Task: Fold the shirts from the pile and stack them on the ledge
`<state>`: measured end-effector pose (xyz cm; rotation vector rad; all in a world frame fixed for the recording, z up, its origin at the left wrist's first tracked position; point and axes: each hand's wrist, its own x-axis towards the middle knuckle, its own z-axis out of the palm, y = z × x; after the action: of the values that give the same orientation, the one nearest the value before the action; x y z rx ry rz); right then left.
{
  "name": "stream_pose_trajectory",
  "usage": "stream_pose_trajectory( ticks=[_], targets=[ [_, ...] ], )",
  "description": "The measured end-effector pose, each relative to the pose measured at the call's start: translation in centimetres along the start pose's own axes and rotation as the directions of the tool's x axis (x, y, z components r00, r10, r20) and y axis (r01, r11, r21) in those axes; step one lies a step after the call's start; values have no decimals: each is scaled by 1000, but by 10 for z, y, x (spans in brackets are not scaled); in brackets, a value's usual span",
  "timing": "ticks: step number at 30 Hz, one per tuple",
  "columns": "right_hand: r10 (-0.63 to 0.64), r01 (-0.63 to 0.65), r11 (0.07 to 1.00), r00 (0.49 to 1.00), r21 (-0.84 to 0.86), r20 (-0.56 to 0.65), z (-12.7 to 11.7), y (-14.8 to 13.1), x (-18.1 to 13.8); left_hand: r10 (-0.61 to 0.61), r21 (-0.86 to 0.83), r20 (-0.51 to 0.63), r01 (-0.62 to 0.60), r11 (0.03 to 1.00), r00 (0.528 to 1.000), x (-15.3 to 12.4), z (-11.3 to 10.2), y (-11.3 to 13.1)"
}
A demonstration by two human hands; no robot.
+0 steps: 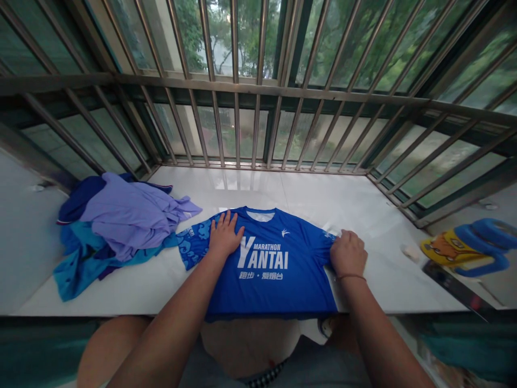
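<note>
A blue T-shirt (266, 293) with white "Marathon Yantai" lettering lies front side up on the white sill, its collar toward the window and its lower part reaching the front edge. My left hand (225, 234) rests flat, fingers spread, on the shirt's shoulder near the patterned left-hand sleeve. At the other side, my right hand (349, 253) is closed on the end of the right-hand sleeve, with a thin band around the wrist. The fingertips of that hand are partly hidden.
A heap of clothes lies at the left, with a lavender garment (133, 210) over a teal one (75, 269) and a navy one (83, 196). A yellow and blue jug (456, 245) stands at the right by a dark flat box (456, 288). Metal bars (258, 86) line the window behind.
</note>
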<state>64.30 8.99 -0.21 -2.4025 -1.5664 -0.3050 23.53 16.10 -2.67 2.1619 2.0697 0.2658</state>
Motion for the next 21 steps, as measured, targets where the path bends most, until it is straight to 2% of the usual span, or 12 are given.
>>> stream_pose_trajectory(
  ticks=[1,3,5,7,10,16,19,21],
  targets=[
    [-115,115,993,993,22,-1,2,-9,0,4,2,2,-4,1000,1000,0,0,0],
    [-317,314,948,947,58,55,9,-30,3,6,16,8,-6,1000,1000,0,-1,1],
    [-443,435,896,888,85,123,16,-54,8,-2,40,13,2,999,1000,1,-2,2],
    [-513,499,858,836,118,196,24,-76,13,-11,62,18,10,998,1000,2,-3,3],
    [-521,499,853,795,151,311,35,-99,19,-13,81,26,10,997,1000,3,-3,2],
    [-379,367,924,841,109,387,44,-110,25,-16,118,31,12,993,999,6,-4,8],
    [-359,350,931,841,99,404,42,-111,27,75,129,-31,-70,989,997,15,-3,18],
    [-349,343,935,840,92,414,42,-112,28,152,100,-9,-150,984,988,24,-1,23]
  ],
)
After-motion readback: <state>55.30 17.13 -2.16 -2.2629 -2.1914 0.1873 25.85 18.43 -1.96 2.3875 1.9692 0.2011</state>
